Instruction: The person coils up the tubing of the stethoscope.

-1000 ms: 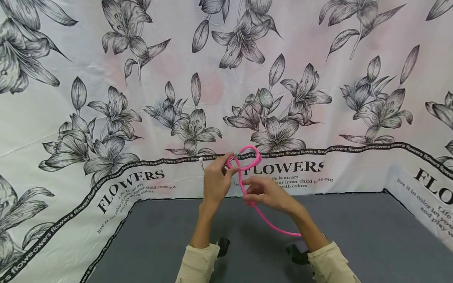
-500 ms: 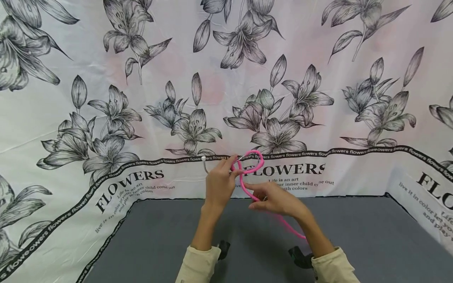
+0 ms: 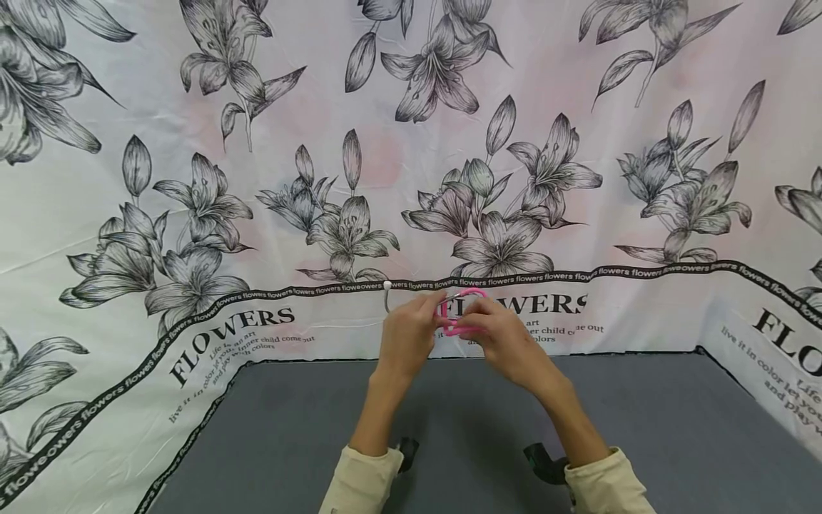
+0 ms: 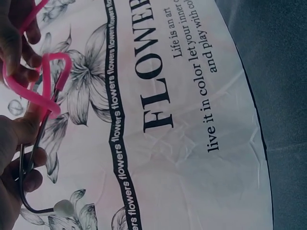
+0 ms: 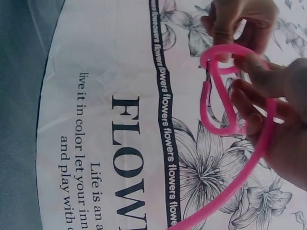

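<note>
Between my hands is a stethoscope with pink tubing [image 5: 230, 192], metal ear tubes [image 4: 22, 167] and a white ear tip [image 3: 387, 285] that pokes out beyond my left hand. My left hand [image 3: 407, 339] pinches it where the metal meets the pink tubing. Fingers of my right hand [image 3: 510, 339] pinch the pink tubing close beside the left one. The tubing bends into a loop between the hands, crossing over the metal in the left wrist view. From my right hand a length of tubing runs off the lower edge of the right wrist view. The chest piece is hidden.
A grey tabletop [image 3: 308, 428] lies below the raised hands. Behind it hangs a white cloth [image 3: 359, 321] printed with lilies and lettering. Dark devices [image 3: 544, 462] sit at both wrists, near the light sleeves [image 3: 359, 478].
My right hand has moved up from the hanging tubing to the loop near my left hand. The loop looks smaller in the head view, and my left hand has shifted slightly right.
</note>
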### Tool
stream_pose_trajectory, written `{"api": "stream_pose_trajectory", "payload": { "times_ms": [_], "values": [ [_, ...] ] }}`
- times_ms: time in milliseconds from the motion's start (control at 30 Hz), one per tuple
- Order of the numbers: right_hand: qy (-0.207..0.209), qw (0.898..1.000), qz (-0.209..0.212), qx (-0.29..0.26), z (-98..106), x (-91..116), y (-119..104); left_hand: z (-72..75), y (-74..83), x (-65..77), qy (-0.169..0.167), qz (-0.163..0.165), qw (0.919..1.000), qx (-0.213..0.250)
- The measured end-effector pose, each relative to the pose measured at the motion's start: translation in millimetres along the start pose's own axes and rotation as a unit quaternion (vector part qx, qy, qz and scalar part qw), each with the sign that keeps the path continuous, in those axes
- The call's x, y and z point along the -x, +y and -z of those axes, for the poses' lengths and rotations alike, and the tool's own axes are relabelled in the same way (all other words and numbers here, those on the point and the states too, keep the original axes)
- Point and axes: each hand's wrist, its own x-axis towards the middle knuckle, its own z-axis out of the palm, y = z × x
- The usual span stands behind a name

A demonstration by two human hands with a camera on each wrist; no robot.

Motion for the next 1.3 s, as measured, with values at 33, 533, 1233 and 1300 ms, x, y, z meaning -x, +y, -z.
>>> {"api": "stream_pose_trajectory", "payload": {
  "times_ms": [33,533,1233,1300],
  "values": [
    [0.023,1.0,0.005,0.006,-1.3,-0.4,0.7,0.0,1.1,0.0,-0.001,-0.005,1.0,0.004],
    [0.155,0.984,-0.035,0.076,-6.7,1.5,5.3,7.4,14.7,2.1,-0.052,0.006,0.9962,0.069],
    [0.18,0.976,-0.112,0.048,-3.2,0.5,2.1,17.7,10.0,-2.7,-0.032,-0.121,0.9889,0.081],
    [0.18,0.975,-0.117,0.05,-3.0,0.0,1.0,18.0,9.2,-3.1,-0.036,-0.125,0.9878,0.086]
  ]
}}
